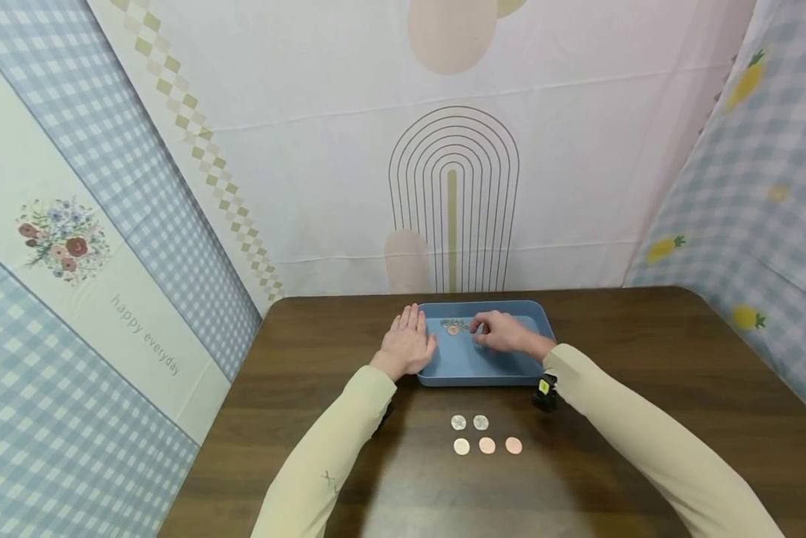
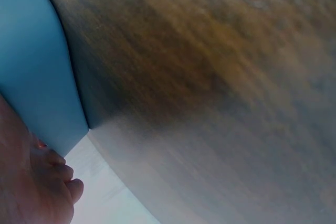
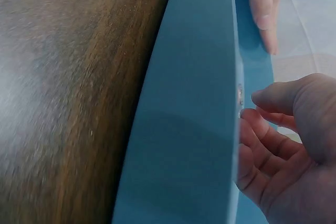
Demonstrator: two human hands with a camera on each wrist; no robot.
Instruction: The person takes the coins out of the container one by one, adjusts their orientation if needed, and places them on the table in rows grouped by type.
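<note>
Patterned cloth hangs behind and to both sides of the dark wooden surface (image 1: 645, 359) where I work. On it sits a shallow blue tray (image 1: 470, 366), and at the tray's far end lies a small heap of coins (image 1: 454, 326), silver and copper mixed. My left hand (image 1: 408, 342) lies flat with straight fingers against the tray's left rim, touching it. My right hand (image 1: 504, 333) is inside the tray, just right of the heap, its fingers curled with the tips drawn together near the coins; the right wrist view shows thumb and fingers bent toward a coin, but I cannot tell whether one is pinched. Nearer to me, apart from the tray, five coins lie in two rows on the surface: two silver coins (image 1: 469, 423) behind and three copper coins (image 1: 487, 446) in front.
</note>
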